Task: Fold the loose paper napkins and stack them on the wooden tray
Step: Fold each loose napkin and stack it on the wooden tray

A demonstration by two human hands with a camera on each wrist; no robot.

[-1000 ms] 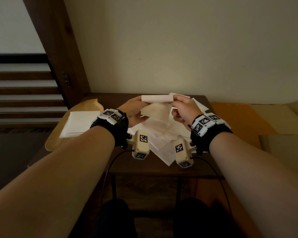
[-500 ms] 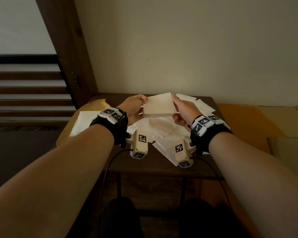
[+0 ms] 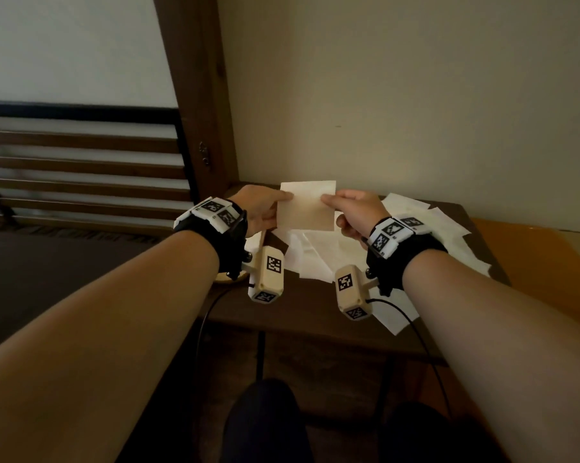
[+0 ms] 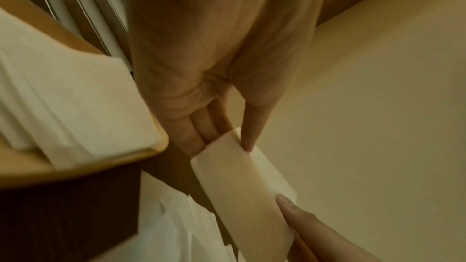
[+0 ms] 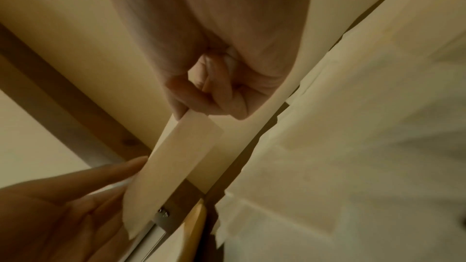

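I held the folded napkin (image 3: 307, 206) up above the dark table (image 3: 302, 305), my left hand (image 3: 258, 210) pinching its left edge between thumb and straight fingers, my right hand (image 3: 353, 212) pinching its right edge with curled fingers. Loose napkins (image 3: 318, 253) lay on the table beneath it. The wooden tray (image 4: 153, 151), at the table's left end, carried stacked napkins (image 4: 83, 107).

left hand (image 3: 260, 210): raised, thumb-and-finger grip on the folded napkin (image 3: 307, 206) | right hand (image 3: 355, 212): raised opposite, same grip | forearms: extended forward
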